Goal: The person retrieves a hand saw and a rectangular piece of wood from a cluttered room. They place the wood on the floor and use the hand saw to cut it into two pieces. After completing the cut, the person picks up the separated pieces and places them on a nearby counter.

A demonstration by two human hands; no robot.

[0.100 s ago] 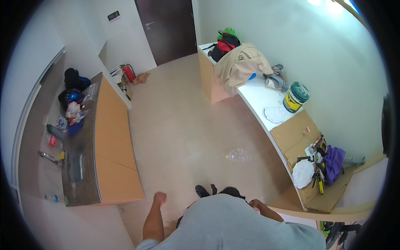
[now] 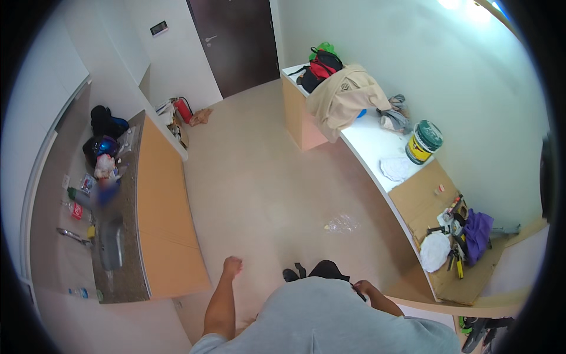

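My left hand (image 2: 233, 265) hangs over the pale floor at left of my body, loosely bent, holding nothing I can see. My right hand (image 2: 362, 288) is at my right hip, fingers curled round something dark that I cannot make out, partly hidden by my grey shirt (image 2: 312, 315). My dark-clad leg (image 2: 327, 270) steps forward, a black shoe (image 2: 289, 275) showing ahead. A crumpled clear plastic piece (image 2: 344, 223) lies on the floor ahead.
Left: counter (image 2: 135, 268) with sink (image 2: 111, 242), helmet, bags and bottles. Right: white worktop (image 2: 370, 147) with backpack, beige cloth, bucket (image 2: 423, 141), and cardboard (image 2: 415, 192) bearing tools and purple cloth. Ahead: dark door (image 2: 236, 41), red fire extinguisher (image 2: 183, 110) beside it.
My left hand has swung a little forward and right. My dark-clad leg shows further forward. The room has shifted slightly downward in view.
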